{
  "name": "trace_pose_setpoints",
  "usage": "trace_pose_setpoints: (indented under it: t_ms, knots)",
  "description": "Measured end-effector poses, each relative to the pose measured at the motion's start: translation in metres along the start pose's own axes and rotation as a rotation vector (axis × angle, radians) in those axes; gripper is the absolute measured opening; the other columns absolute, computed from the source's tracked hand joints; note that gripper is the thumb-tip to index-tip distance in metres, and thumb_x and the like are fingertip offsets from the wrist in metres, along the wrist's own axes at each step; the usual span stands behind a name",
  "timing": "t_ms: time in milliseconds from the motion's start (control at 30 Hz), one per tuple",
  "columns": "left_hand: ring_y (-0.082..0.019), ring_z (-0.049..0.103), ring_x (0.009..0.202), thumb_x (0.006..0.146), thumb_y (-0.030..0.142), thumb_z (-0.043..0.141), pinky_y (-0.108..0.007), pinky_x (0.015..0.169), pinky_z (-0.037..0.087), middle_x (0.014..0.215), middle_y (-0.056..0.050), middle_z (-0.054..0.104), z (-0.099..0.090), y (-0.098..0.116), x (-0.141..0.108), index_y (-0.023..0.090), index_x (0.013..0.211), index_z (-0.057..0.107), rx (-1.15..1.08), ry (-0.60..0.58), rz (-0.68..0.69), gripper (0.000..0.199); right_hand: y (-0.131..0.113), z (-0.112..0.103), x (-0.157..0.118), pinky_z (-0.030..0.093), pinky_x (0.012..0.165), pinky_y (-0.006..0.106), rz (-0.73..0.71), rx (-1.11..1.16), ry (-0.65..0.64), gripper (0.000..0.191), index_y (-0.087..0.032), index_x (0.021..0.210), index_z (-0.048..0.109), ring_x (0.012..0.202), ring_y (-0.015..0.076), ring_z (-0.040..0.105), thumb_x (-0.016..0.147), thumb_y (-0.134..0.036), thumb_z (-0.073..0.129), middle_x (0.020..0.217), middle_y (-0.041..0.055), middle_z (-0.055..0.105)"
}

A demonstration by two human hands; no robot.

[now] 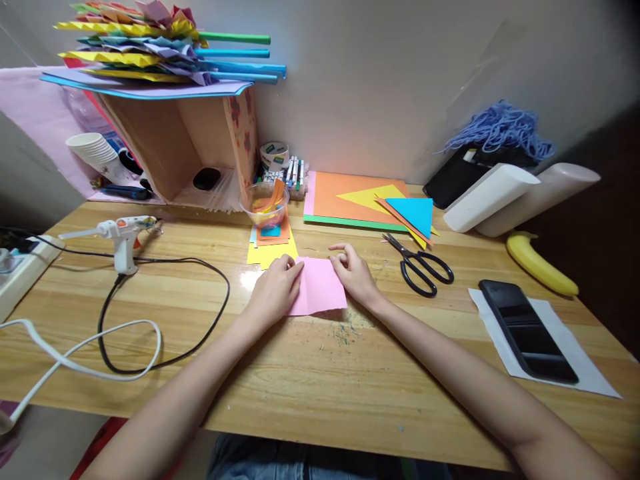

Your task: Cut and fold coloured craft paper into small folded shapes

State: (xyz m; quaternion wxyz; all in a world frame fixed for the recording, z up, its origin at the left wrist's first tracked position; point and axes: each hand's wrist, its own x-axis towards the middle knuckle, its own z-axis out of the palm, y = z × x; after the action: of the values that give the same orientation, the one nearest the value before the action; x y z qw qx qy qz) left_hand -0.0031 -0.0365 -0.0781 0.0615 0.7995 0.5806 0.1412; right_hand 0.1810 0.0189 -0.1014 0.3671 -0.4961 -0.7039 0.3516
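A small pink sheet of paper (323,287) with a faint crease lies over the wooden table between my two hands. My left hand (277,283) pinches its left edge between thumb and fingers. At the upper right corner, my right hand (354,273) touches the paper with its thumb, the index finger raised and bent away from it. Just beyond the left hand are yellow paper (273,255) and smaller orange and blue pieces, partly under a clear plastic bowl (265,205) with paper strips. Black-handled scissors (420,265) rest to the right of my right hand, blades apart.
A white glue gun (123,243) stands at left, its black cord (227,293) looping over the table. Coloured sheets (325,193) lie at the back. Farther right are a phone (527,330) on white paper and a banana (543,263). An open box (175,147) holds up paper flowers.
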Motion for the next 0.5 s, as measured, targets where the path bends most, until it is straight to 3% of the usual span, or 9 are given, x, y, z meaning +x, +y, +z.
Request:
trace_pose_setpoints:
  t_ms: [233, 500]
  knots:
    - [-0.019, 0.048, 0.083, 0.087, 0.019, 0.036, -0.03, 0.069, 0.043, 0.101, -0.009, 0.051, 0.001, 0.008, 0.0, 0.016, 0.116, 0.047, 0.215, -0.058, 0.018, 0.031, -0.003, 0.0, -0.005, 0.03, 0.05, 0.021, 0.02, 0.119, -0.007, 0.018, -0.018, 0.095, 0.051, 0.049, 0.0107, 0.038, 0.081, -0.025, 0.043, 0.05, -0.0072, 0.038]
    - [-0.021, 0.047, 0.09, 0.087, 0.017, 0.037, -0.031, 0.073, 0.043, 0.102, -0.01, 0.051, 0.002, 0.009, 0.0, 0.015, 0.118, 0.045, 0.228, -0.086, 0.026, 0.032, -0.005, -0.001, -0.011, 0.032, 0.043, 0.02, 0.054, 0.293, 0.01, 0.016, -0.02, 0.094, 0.048, 0.042, 0.01, 0.041, 0.08, -0.025, 0.044, 0.049, -0.0073, 0.043]
